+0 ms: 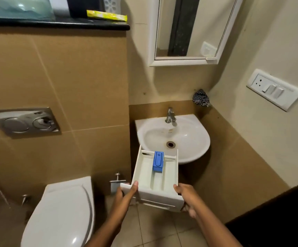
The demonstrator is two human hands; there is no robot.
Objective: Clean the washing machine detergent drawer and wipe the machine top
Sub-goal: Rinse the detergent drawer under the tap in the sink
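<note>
Detergent drawer [155, 177], white plastic with long open compartments and a blue insert [158, 161] at its middle, is held out level just before the white sink [194, 139]. Left hand [126, 193] and right hand [187, 195] grip its front panel at either end, fingers curled round it.

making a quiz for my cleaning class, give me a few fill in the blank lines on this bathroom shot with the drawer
1. Both hands, the left hand and the right hand, hold the white detergent drawer by its ____ end.
2. The insert in the drawer's middle compartment is ____ in colour.
3. The drawer's far end reaches over the rim of the ____, below the tap.
4. The toilet lid on the left is ____.

Missing words: front; blue; sink; closed
</note>
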